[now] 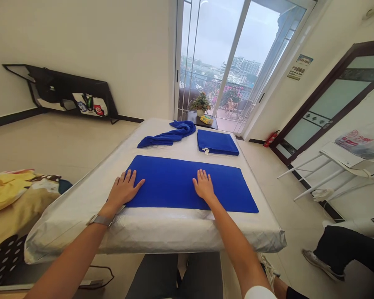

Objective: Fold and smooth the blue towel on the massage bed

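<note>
A blue towel (174,178) lies spread flat across the near part of a plastic-wrapped white mattress (81,207). My left hand (124,189) rests palm down on the towel's left edge, fingers spread, holding nothing. My right hand (203,185) lies flat on the towel right of its middle, fingers stretched out. Farther back sits a folded blue towel (217,142) with a small white tag, and to its left a crumpled blue towel (170,135).
Colourful bedding (15,199) lies at the left. Another person's leg and shoe (336,249) are at the lower right. A white rack (330,166) with a plastic bag stands right. Beyond are a glass balcony door (218,62), a potted plant (201,104) and a red fire extinguisher (271,139).
</note>
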`<state>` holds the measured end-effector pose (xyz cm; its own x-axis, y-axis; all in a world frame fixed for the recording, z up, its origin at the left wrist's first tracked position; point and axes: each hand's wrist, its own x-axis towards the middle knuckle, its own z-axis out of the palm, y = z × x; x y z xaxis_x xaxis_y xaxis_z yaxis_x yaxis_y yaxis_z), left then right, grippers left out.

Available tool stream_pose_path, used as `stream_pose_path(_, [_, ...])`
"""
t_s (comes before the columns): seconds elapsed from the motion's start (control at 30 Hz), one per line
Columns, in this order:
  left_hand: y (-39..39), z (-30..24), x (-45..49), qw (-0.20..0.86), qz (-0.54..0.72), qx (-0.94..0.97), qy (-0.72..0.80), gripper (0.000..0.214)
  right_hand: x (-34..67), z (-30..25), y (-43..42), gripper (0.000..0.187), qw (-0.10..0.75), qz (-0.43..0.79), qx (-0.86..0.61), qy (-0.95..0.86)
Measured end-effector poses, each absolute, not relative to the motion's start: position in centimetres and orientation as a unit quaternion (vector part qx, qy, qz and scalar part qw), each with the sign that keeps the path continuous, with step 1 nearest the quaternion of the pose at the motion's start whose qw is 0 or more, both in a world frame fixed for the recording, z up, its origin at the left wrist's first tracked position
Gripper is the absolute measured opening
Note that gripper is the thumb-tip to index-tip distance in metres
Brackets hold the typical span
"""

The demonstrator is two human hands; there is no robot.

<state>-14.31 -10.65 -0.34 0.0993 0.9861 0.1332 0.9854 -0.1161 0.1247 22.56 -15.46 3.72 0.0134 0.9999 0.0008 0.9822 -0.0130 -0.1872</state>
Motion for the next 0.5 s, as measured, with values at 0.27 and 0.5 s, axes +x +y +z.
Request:
stream_pose_path(0.27, [-10.4,-0.8,-14.7,-0.026,0.080,0.757,0.648,0.082,29.5,2.1,-14.8,0.069,0.031,0.079,-0.751,-0.655])
stream_pose_path(0.5, [-10.1,-0.7,-15.2,-0.033,0.061,0.759,0.648,0.078,42.0,1.5,-18.2,0.070,0.017,0.052,-0.845,-0.532])
